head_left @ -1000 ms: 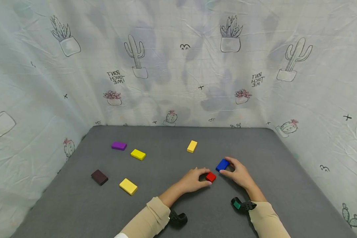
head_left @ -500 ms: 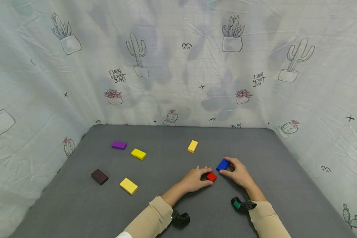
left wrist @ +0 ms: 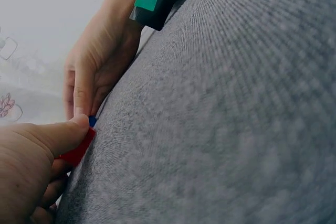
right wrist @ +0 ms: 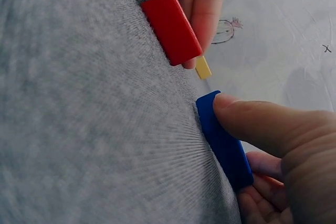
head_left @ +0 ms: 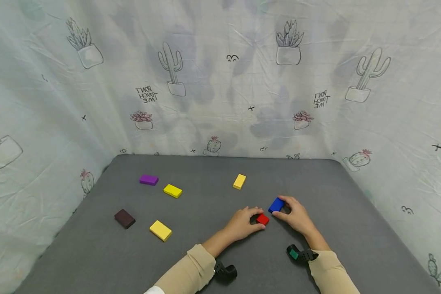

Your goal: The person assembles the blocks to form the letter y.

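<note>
My left hand (head_left: 240, 224) pinches a small red rectangular block (head_left: 262, 219) between thumb and fingers, low at the grey tabletop. Just to its right, my right hand (head_left: 297, 216) grips a blue rectangular block (head_left: 276, 205), thumb on the near end and fingers at the far end. A short gap separates the two blocks. From the right wrist view, the red block (right wrist: 172, 29) and the blue block (right wrist: 223, 139) both stand close over the cloth surface. In the left wrist view the red block (left wrist: 79, 150) is partly covered by the thumb, and only a corner of the blue block (left wrist: 92, 120) shows.
A yellow block (head_left: 239, 181) lies behind the hands. To the left are a purple block (head_left: 148, 180), another yellow block (head_left: 172, 191), a dark brown block (head_left: 125, 219) and a third yellow block (head_left: 161, 230). Cactus-print curtain (head_left: 213, 81) surrounds the grey table (head_left: 95, 261).
The left forearm has shifted slightly right, while both hands keep their hold and the blocks stay where they were. The head view has drifted a little.
</note>
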Tool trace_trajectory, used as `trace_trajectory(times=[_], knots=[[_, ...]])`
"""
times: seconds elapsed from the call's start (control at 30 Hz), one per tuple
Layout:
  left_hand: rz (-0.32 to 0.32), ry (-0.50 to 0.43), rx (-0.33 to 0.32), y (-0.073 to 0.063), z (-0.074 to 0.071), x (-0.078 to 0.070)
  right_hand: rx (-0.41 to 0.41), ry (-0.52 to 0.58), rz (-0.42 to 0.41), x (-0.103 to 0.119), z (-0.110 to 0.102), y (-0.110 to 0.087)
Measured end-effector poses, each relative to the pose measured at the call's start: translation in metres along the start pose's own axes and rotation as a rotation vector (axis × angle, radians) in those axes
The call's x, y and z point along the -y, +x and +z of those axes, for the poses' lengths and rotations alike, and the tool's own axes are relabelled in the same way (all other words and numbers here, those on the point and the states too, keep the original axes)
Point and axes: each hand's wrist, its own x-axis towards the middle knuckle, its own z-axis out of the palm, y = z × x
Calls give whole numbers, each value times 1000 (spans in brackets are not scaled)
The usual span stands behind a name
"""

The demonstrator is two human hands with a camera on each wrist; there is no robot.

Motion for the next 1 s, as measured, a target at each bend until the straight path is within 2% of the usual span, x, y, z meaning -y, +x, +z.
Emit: trace_trajectory(times=[0.47, 0.7, 1.0], knots=[[47, -20, -33, -2, -1, 1, 5, 38, 32, 1, 0, -5], [44, -65, -45, -3, -1, 1, 4, 49, 40, 1, -1, -5], [83, -87, -61, -3, -2, 4, 1, 65, 43, 3, -1, -5]])
